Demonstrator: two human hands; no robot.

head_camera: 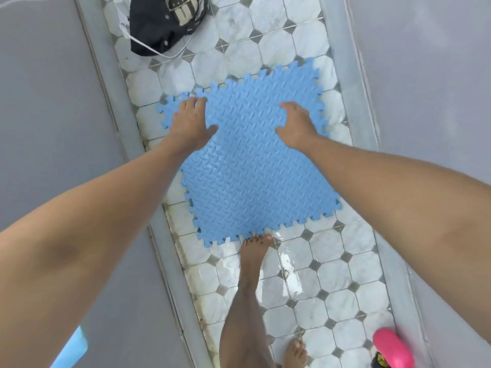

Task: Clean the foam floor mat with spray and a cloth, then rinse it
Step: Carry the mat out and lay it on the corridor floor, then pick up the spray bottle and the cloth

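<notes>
Lying flat on the wet tiled floor (332,296), the blue foam mat (247,168) has the left hand (190,123) at its far-left corner and the right hand (297,126) near its right edge. Both press down with fingers extended and thumbs spread. A bare foot (253,251) touches its near edge.

Wet tiled floor (342,296), blue foam mat (247,166), dark bag (162,25), bare foot (253,251)
</notes>
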